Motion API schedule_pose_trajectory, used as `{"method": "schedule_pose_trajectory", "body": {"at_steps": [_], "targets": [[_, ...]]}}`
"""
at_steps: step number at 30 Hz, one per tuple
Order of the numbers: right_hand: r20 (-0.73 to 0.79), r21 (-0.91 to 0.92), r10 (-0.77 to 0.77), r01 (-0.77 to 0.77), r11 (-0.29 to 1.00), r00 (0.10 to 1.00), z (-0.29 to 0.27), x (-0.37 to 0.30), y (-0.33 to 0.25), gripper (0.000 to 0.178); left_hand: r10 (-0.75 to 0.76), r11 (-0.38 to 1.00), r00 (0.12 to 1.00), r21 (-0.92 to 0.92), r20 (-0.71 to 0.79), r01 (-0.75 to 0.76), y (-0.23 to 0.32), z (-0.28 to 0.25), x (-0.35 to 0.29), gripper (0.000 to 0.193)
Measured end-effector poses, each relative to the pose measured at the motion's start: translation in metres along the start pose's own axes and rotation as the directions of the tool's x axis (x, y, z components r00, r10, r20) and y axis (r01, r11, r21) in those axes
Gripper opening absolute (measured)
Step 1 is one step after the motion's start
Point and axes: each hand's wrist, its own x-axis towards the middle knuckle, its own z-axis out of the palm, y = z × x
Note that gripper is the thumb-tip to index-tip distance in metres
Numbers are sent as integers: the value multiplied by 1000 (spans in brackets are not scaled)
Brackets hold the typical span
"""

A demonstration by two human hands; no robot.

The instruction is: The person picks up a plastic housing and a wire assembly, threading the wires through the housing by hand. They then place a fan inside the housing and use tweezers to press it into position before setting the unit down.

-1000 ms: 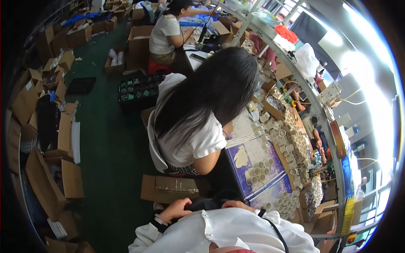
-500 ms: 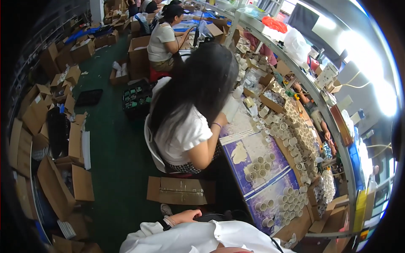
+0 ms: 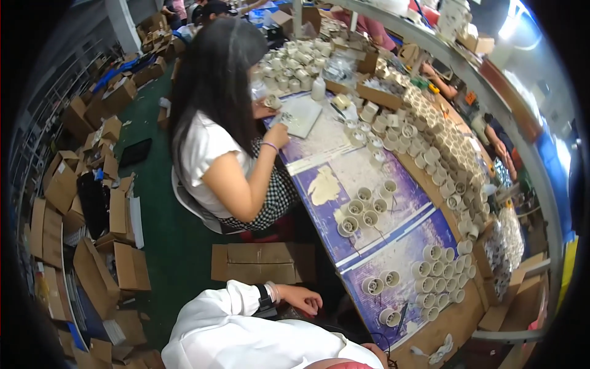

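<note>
My left hand (image 3: 301, 299), with a dark band and a pale bracelet at the wrist, rests in front of my body, left of the table edge. Its fingers are loosely bent and apart, and I see nothing in them. Only a sliver of my right hand (image 3: 377, 354) shows by the table's near edge, its fingers hidden. Nearest to it on the purple, dust-marked table (image 3: 362, 289) stand small cream cups (image 3: 389, 317) with parts inside, beside a dark thin tool (image 3: 402, 317). A tight cluster of similar cups (image 3: 437, 268) stands farther right.
A co-worker (image 3: 215, 129) sits ahead on the left, one hand holding a cup (image 3: 272, 102), the other at a white tray (image 3: 300, 118). A flattened-looking carton (image 3: 264, 261) lies on the floor. Many cups line a shelf frame (image 3: 479, 86). Open cartons (image 3: 98, 277) fill the left.
My view has swung toward the table. My left hand has moved right and more of its forearm shows. The co-worker's hands, cup and tray have come into view. A sliver of my right hand appears.
</note>
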Motion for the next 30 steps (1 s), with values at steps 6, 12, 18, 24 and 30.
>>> {"method": "schedule_pose_trajectory", "body": {"at_steps": [6,12,18,24,30], "targets": [[-78,68,31,-26,997,996,15,20,46,35,99,979,993,188,-71,-84,-8,-12,51,45],[-151,-158,-174,150,976,973,28,30,77,36,193,956,969,253,-152,-150,-14,9,50,43],[-176,-424,-162,74,902,971,27,-3,18,36,362,900,909,331,-206,-283,-16,16,25,40],[-232,-620,-203,16,784,951,45,-28,-6,31,455,857,868,362,-198,-366,-42,22,1,39],[-96,-954,-457,49,295,885,84,-42,18,30,478,853,852,346,-213,-391,-83,45,-17,38]]}}
